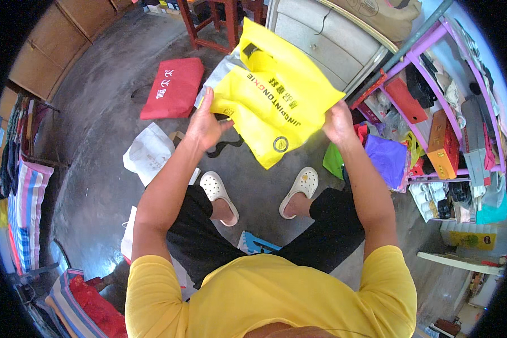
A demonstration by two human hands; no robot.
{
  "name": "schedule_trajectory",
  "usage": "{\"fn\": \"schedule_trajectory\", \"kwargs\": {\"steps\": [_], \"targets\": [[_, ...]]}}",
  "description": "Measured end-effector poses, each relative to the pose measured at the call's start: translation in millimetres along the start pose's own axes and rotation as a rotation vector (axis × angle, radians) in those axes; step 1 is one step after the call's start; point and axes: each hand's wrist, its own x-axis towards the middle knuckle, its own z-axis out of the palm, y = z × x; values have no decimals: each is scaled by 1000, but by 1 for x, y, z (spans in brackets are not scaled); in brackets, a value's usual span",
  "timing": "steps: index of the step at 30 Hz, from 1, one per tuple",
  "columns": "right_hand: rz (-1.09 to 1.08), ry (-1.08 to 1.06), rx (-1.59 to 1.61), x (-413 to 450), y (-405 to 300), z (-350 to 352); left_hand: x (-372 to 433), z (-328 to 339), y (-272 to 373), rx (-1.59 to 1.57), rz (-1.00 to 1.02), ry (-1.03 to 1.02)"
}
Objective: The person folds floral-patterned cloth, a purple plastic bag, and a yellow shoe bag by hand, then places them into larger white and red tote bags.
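A yellow plastic bag [274, 97] with dark printing is stretched between my hands above the floor. My left hand [205, 122] is at its left edge, thumb and fingers around the yellow material; a silver-grey part shows beside it. My right hand [339, 122] grips the bag's right side near a corner, with the fingertips partly hidden behind it. Beyond my left hand a red bag [173, 88] with white characters lies flat on the floor. A white bag [150, 153] lies nearer, beside my left forearm.
Purple shelving [437, 80] with boxes and shoes stands at the right, a purple bag [384, 158] and a green bag [332, 161] below it. Ahead are a grey drawer cabinet [317, 46] and a red wooden stool [213, 44]. A blue item [257, 243] lies between my legs.
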Motion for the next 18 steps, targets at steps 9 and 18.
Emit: {"fn": "schedule_trajectory", "kwargs": {"steps": [9, 18], "targets": [[-89, 384, -953, 21, -19, -89, -20, -17, 24, 223, 424, -139], [335, 196, -877, 7, -31, 42, -51, -2, 9, 914, 603, -142]]}}
